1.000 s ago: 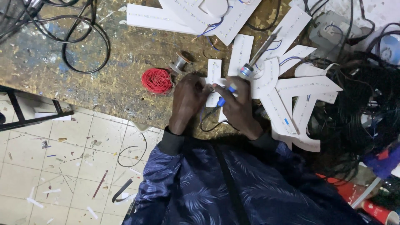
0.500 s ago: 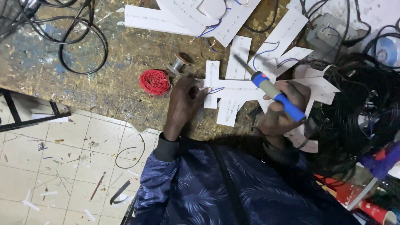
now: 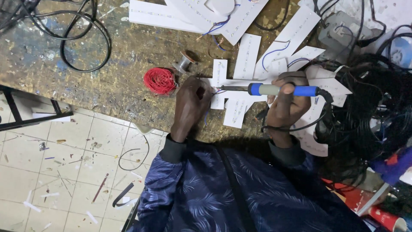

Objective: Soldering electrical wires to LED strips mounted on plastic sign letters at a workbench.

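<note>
Your right hand (image 3: 286, 103) grips a blue soldering iron (image 3: 274, 90); your left hand (image 3: 191, 101) pinches wire on the scarred wooden surface (image 3: 98, 81), tiled floor (image 3: 64, 172) at 7 o'clock.

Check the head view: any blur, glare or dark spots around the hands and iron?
Head view: sharp on the left hand, the right hand and the soldering iron, no motion blur; light is soft and even on the bench; white strips are bright, nearly washed out; the cable heap at right is dark, with detail lost; bench edge bows slightly, mild wide-angle distortion.
</note>
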